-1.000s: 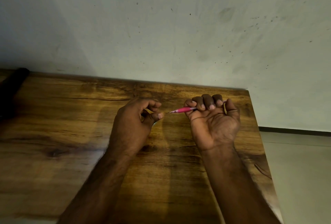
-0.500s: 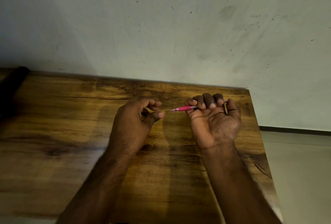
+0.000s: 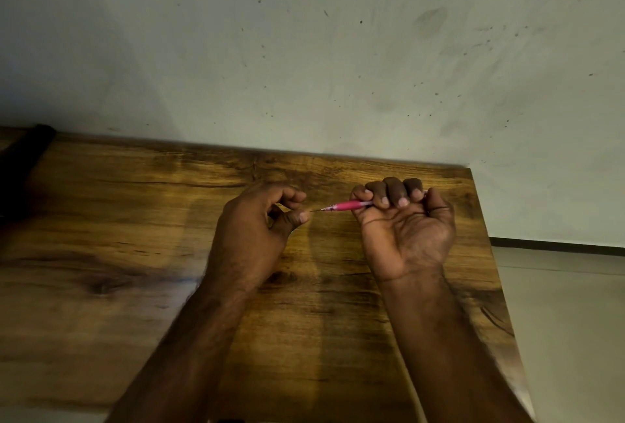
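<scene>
My right hand (image 3: pixel 407 233) is turned palm up over the wooden table (image 3: pixel 128 219) and grips a pink pen (image 3: pixel 345 206) in its fist. The pen lies level, and its thin dark tip points left. Only the front part of the pen shows; the rest is hidden inside the fingers. My left hand (image 3: pixel 255 231) hovers just left of the tip with its fingers curled. Its thumb tip sits right at the pen's point. I see nothing held between the left fingers.
The table's far edge meets a marked pale wall (image 3: pixel 338 67). Its right edge drops to a light floor (image 3: pixel 568 321). A dark long object (image 3: pixel 23 159) lies at the table's far left corner.
Both hands stay almost in place. The gap between the pen's tip and my left thumb has narrowed slightly.
</scene>
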Demonstrator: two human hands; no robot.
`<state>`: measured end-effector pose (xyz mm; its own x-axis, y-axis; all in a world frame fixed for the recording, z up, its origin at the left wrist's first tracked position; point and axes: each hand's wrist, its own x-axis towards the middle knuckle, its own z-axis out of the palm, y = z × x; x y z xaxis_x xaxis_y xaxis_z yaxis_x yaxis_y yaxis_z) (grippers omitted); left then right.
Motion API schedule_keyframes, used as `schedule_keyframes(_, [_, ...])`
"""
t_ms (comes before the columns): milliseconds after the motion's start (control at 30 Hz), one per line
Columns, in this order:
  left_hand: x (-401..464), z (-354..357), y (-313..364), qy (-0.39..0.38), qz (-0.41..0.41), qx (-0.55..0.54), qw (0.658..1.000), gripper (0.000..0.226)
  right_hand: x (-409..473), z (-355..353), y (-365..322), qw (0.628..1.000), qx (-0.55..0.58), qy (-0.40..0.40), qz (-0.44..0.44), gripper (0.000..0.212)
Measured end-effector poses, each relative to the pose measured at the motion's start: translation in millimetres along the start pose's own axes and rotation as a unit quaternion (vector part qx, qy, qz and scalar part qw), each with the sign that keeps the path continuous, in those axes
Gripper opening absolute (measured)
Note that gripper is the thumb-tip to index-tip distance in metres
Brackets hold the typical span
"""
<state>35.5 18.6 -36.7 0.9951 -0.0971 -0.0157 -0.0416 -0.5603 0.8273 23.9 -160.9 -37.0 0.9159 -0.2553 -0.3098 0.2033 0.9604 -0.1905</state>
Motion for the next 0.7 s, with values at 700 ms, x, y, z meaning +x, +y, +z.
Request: schedule_keyframes(700, [-0.1,0.9,0.9,0.003,0.003,-0.003,1.0,0.023,-2.5,1.5,3.0,1.0,-0.008,-0.005,0.017,0.045])
